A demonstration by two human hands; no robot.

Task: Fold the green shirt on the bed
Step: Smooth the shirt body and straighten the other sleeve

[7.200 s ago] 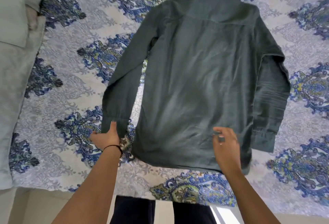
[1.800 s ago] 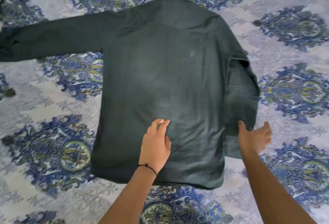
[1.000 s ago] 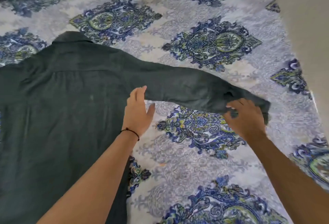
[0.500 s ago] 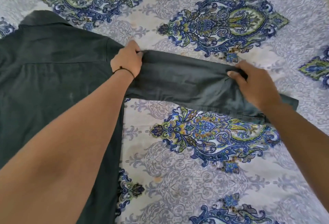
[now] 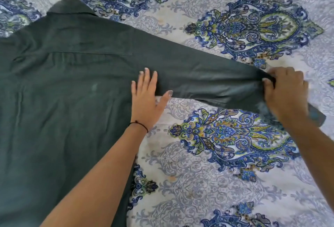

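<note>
The dark green shirt (image 5: 68,86) lies back-up on the bed, filling the left half of the view, collar at the upper left. Its right sleeve (image 5: 207,80) stretches out to the right across the bedspread. My left hand (image 5: 147,98) rests flat, fingers spread, at the armpit where the sleeve meets the body. My right hand (image 5: 286,93) pinches the sleeve near the cuff, which sticks out past my wrist. The shirt's left side and hem are out of view.
A white bedspread (image 5: 226,181) with blue, green and yellow ornamental medallions covers the bed under the shirt and fills the right half of the view. Nothing else lies on it here.
My left hand has slid down from the shoulder seam to the armpit and now lies flat. My right hand still grips the sleeve near the cuff, pulled straighter to the right.
</note>
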